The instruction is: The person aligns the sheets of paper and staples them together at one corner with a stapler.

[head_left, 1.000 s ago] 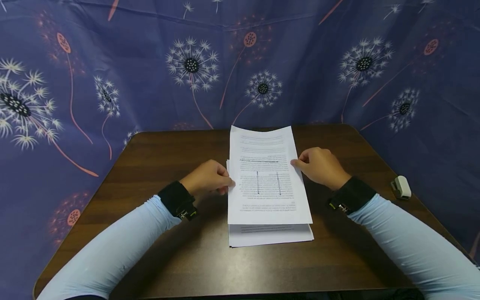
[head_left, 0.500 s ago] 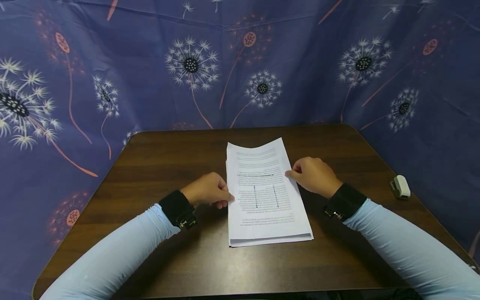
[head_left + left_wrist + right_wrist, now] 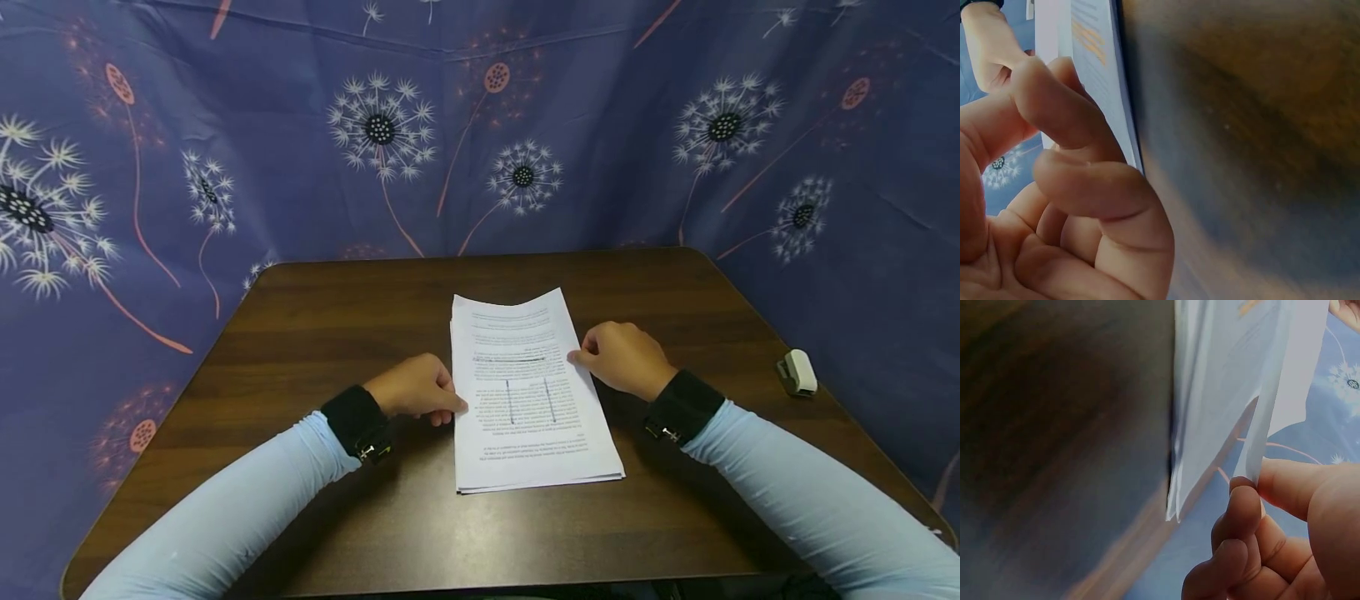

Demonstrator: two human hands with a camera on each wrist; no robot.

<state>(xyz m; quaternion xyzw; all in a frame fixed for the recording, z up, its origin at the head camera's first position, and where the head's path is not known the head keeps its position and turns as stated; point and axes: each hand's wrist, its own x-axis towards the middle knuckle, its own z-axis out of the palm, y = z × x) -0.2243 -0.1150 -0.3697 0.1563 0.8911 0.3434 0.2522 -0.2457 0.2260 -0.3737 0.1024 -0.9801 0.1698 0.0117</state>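
Observation:
A printed sheet of paper (image 3: 525, 450) with dark pen lines on it lies over a thin stack of papers (image 3: 1185, 425) in the middle of the table. My left hand (image 3: 420, 389) pinches the sheet's left edge between thumb and forefinger, the other fingers curled in. On the opposite side my right hand (image 3: 624, 358) pinches the right edge, a little farther up. In the right wrist view the sheet's held edge bends up, apart from the stack below. Orange marks show on a page under it in the left wrist view.
A brown wooden table (image 3: 360, 533) bears the papers. Near its right edge sits a small white and grey object (image 3: 798, 372). Behind the table hangs a blue cloth (image 3: 285, 125) with a dandelion print.
Both hands have brought the sheet down and toward the person, so its near edge now almost lines up with that of the stack. The stack stays in place.

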